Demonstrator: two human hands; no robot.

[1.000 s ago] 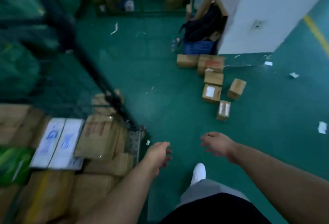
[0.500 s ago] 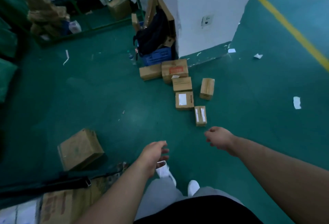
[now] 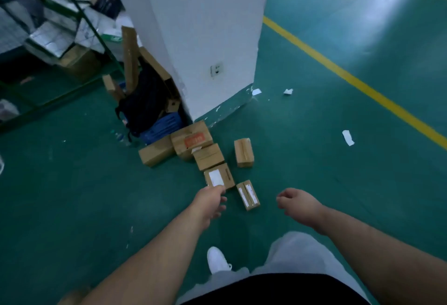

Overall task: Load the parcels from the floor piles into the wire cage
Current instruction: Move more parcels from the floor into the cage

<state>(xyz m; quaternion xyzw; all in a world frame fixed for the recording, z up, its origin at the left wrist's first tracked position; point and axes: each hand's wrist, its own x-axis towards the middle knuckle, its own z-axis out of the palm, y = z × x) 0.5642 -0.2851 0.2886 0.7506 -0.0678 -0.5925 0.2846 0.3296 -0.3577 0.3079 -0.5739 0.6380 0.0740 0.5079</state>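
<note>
Six brown cardboard parcels lie on the green floor, strung in a loose line from the foot of a white pillar toward the person wearing the camera. Both bare arms extend forward and down over the floor. The left hand is empty, its fingers loosely curled and pointing ahead. Its knuckles overlap the near edge of the white-labelled parcel, though whether skin meets cardboard cannot be told. The right hand is empty too, fingers softly bent, apart from every box. Between the two hands lies the small twin-labelled parcel, the closest to the person. Its long axis runs away from them, with the far end tilted slightly left. It sits just right of the left fingertips, so the left hand looks marginally nearer, and a grasp across its short sides seems likeliest. A lone parcel sits farther back, apart from the line. A green wire rack stands at far left; whether it is the cage cannot be told.
</note>
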